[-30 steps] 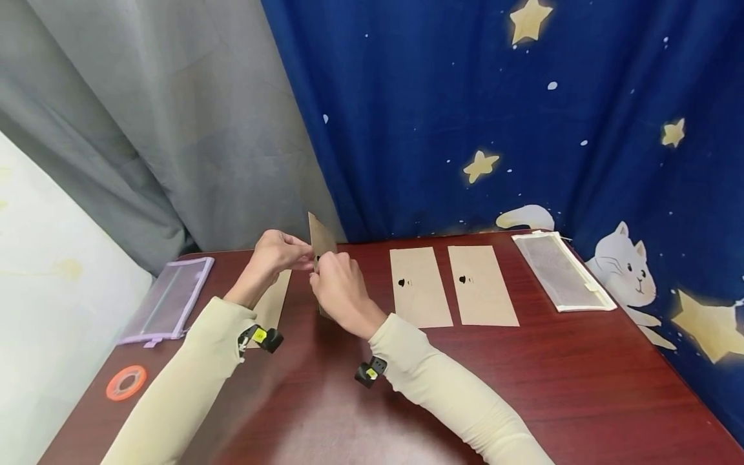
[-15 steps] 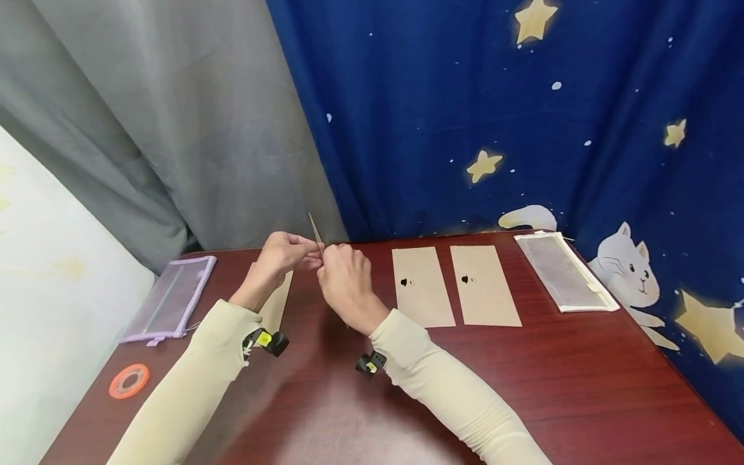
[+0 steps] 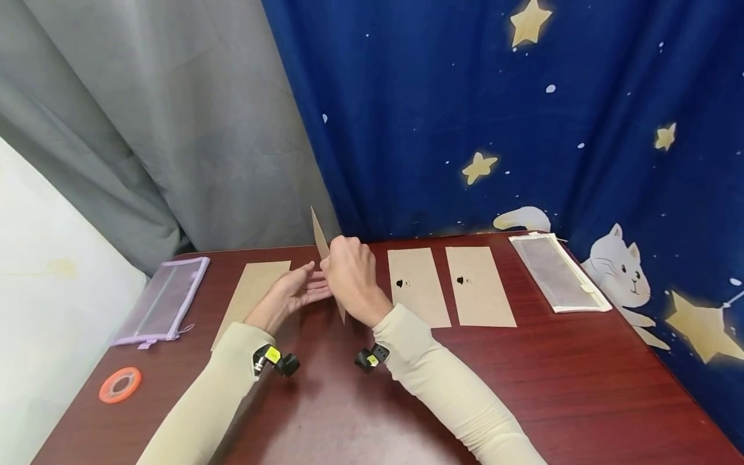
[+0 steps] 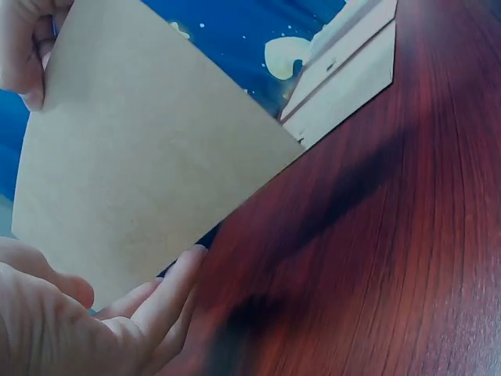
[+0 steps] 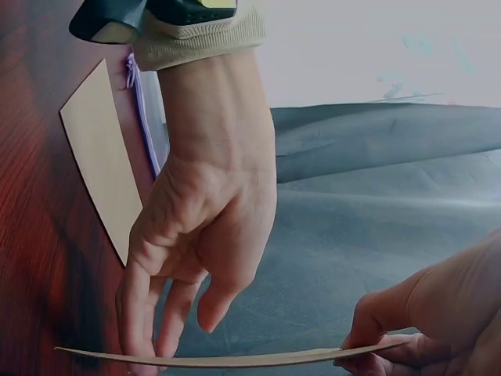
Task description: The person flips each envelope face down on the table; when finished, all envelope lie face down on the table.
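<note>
Right hand [image 3: 353, 274] pinched tan paper rectangle [image 4: 149, 157] edgewise; left hand [image 3: 292, 292], fingers extended, touched it. Likely positioning; steady pinch needed next.

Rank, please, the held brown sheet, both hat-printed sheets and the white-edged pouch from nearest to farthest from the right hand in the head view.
1. Held brown sheet, in the right hand.
2. Left hat-printed sheet, to the hand's right.
3. Right hat-printed sheet, further right.
4. White-edged pouch, at the far right.
</note>
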A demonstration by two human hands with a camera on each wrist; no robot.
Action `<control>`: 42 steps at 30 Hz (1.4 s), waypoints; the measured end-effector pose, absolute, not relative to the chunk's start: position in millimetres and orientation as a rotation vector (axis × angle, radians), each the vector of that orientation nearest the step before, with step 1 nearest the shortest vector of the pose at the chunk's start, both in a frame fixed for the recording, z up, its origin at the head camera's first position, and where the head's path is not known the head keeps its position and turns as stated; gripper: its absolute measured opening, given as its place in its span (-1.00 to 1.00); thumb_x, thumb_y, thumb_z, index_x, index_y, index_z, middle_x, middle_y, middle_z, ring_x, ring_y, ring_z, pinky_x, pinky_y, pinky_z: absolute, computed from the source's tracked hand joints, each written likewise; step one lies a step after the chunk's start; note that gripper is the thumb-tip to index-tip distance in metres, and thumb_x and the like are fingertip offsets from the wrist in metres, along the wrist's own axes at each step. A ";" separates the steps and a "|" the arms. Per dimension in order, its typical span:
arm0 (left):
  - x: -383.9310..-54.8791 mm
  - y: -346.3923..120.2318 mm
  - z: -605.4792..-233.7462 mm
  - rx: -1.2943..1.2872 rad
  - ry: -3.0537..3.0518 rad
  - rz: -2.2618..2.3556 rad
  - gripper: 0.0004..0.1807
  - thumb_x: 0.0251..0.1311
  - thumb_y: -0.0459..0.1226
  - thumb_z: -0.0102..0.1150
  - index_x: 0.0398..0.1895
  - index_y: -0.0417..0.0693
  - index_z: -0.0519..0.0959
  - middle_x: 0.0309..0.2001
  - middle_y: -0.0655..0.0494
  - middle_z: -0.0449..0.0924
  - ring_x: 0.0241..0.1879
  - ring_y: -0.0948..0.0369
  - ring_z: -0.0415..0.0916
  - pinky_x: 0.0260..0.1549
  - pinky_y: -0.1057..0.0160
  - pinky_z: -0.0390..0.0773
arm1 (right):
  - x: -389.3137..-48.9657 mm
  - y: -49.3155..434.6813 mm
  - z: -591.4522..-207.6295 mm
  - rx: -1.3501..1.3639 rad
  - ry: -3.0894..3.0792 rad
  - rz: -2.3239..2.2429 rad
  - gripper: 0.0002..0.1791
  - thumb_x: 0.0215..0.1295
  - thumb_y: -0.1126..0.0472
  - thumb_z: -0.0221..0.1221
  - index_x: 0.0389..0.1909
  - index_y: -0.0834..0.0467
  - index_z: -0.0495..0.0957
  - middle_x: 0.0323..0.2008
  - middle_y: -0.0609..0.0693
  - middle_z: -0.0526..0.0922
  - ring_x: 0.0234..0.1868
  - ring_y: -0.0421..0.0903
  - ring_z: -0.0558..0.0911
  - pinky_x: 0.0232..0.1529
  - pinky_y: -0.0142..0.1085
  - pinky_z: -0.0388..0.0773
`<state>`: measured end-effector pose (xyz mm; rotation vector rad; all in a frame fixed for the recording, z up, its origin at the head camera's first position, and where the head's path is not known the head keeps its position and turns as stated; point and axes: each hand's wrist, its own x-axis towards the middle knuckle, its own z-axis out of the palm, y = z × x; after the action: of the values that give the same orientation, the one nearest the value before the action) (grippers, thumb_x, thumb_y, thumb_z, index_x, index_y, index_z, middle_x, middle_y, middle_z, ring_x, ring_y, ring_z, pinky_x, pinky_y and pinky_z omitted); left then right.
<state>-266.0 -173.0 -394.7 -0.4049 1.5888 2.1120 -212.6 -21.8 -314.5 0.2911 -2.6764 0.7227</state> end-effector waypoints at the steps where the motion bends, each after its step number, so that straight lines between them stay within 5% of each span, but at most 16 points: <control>1: -265.5 -172.9 -395.2 -0.401 1.584 2.118 -0.34 0.63 -0.08 -0.38 0.52 -0.44 0.07 -0.05 -0.19 0.54 -0.32 0.16 0.68 -0.14 0.21 0.78 | -212.2 -21.6 -315.1 0.286 -2.676 0.733 -0.75 0.22 0.21 0.30 -0.65 0.05 0.61 -0.49 0.05 0.73 -0.40 0.07 0.75 -0.44 -0.13 0.69; 9: -259.5 -184.6 -393.5 -0.439 1.667 2.116 -0.47 0.61 -0.18 -0.24 0.42 -0.41 0.26 -0.38 0.03 0.64 -0.37 0.23 0.68 -0.23 0.28 0.78 | -209.7 -17.6 -318.4 0.344 -2.630 0.878 -0.69 0.25 0.28 0.26 -0.70 0.06 0.63 -0.54 0.00 0.72 -0.43 -0.02 0.73 -0.49 -0.24 0.63; 13: -256.1 -193.8 -388.8 -0.468 1.709 2.127 -0.67 0.58 -0.20 -0.15 0.02 -0.25 0.55 -0.41 0.08 0.65 -0.38 0.27 0.66 -0.25 0.33 0.78 | -210.8 -14.2 -317.2 0.398 -2.601 0.894 -0.74 0.31 0.34 0.20 -0.58 0.13 0.65 -0.52 0.04 0.68 -0.39 0.01 0.72 -0.45 -0.21 0.64; 17: -253.7 -200.4 -384.1 -0.424 1.733 2.127 -0.73 0.54 -0.31 -0.08 -0.32 -0.09 0.60 -0.44 0.14 0.66 -0.38 0.29 0.65 -0.24 0.37 0.76 | -210.9 -10.1 -317.0 0.416 -2.614 0.830 -0.59 0.50 0.30 0.06 -0.64 0.18 0.54 -0.51 0.10 0.61 -0.35 0.10 0.72 -0.39 -0.12 0.68; 21: -252.5 -204.7 -381.4 -0.346 1.773 2.122 -0.78 0.45 -0.51 -0.05 -0.10 -0.21 0.62 -0.44 0.17 0.67 -0.39 0.31 0.65 -0.22 0.39 0.76 | -211.3 -7.6 -318.7 0.414 -2.633 0.805 -0.46 0.57 0.26 -0.03 -0.74 0.18 0.47 -0.45 0.16 0.64 -0.33 0.16 0.73 -0.33 -0.06 0.72; 26: -252.4 -206.6 -378.2 -0.303 1.844 2.111 -0.55 0.37 -0.60 0.00 0.32 -0.42 0.40 -0.44 0.22 0.68 -0.40 0.35 0.66 -0.17 0.39 0.75 | -214.7 -3.6 -322.6 0.396 -2.599 0.807 -0.53 0.51 0.30 0.05 -0.68 0.24 0.59 -0.42 0.18 0.62 -0.32 0.17 0.72 -0.29 -0.06 0.73; 32: -254.3 -208.8 -373.4 -0.270 1.872 2.149 -0.65 0.35 -0.57 0.07 0.15 -0.26 0.59 -0.42 0.26 0.72 -0.38 0.39 0.66 -0.21 0.43 0.74 | -226.6 4.0 -325.5 0.366 -2.503 0.978 -0.67 0.27 0.46 0.18 -0.70 0.20 0.58 -0.57 0.07 0.55 -0.40 -0.01 0.62 -0.43 -0.25 0.57; 35: -254.0 -210.2 -370.5 -0.291 1.874 2.175 -0.65 0.34 -0.55 0.11 0.15 -0.22 0.60 -0.41 0.27 0.74 -0.37 0.40 0.67 -0.18 0.42 0.74 | -232.7 8.5 -329.2 0.339 -2.501 1.120 -0.84 0.29 0.44 0.21 -0.39 0.23 0.74 -0.47 0.06 0.69 -0.40 -0.05 0.60 -0.40 -0.31 0.54; 38: -253.8 -212.3 -368.0 -0.333 1.897 2.185 -0.60 0.31 -0.54 0.16 0.21 -0.24 0.57 -0.42 0.27 0.75 -0.37 0.40 0.69 -0.14 0.40 0.74 | -238.3 13.2 -336.2 0.319 -2.534 1.214 -0.74 0.28 0.42 0.25 -0.03 0.27 0.73 -0.32 0.08 0.78 -0.35 -0.07 0.65 -0.32 -0.32 0.59; 42: -254.0 -214.5 -366.4 -0.360 1.916 2.189 -0.56 0.27 -0.53 0.22 0.23 -0.26 0.57 -0.41 0.24 0.77 -0.39 0.38 0.70 -0.11 0.35 0.75 | -245.4 18.1 -347.1 0.288 -2.558 1.306 -0.75 0.25 0.39 0.29 -0.06 0.26 0.75 -0.33 0.09 0.79 -0.31 -0.05 0.69 -0.27 -0.30 0.64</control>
<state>-254.0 -214.5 -366.4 -0.3595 1.9157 2.1894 -245.4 18.1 -347.1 0.2881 -2.5580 1.3057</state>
